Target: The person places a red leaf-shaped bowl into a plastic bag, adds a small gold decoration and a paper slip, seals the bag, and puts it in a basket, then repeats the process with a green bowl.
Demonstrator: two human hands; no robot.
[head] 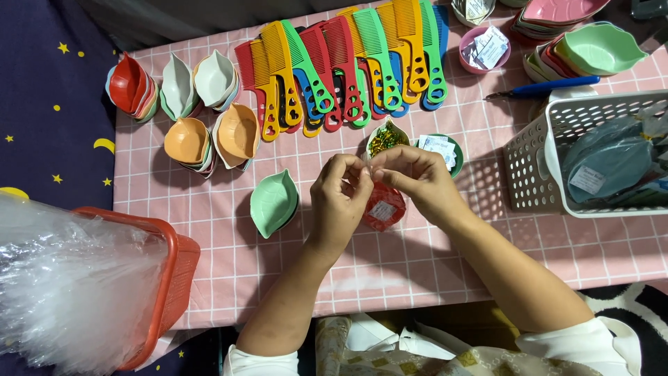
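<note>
My left hand [339, 202] and my right hand [417, 179] meet over the pink checked tablecloth [417, 264], fingertips pinched together on the top of a clear plastic bag. A red leaf-shaped dish [384, 207] with a small label hangs inside that bag, below my fingers. A green leaf dish [273, 202] lies just left of my left hand. Beyond my fingers stand a small leaf dish of glittery bits [386, 138] and a green bowl of paper labels [442, 147].
Several coloured combs [348, 66] fan across the back. Stacks of leaf dishes [188, 104] sit at back left and back right [591, 49]. A white basket [584, 153] holds bagged dishes at right. A red basket [174, 271] of clear bags stands at front left. A blue pen [550, 87] lies nearby.
</note>
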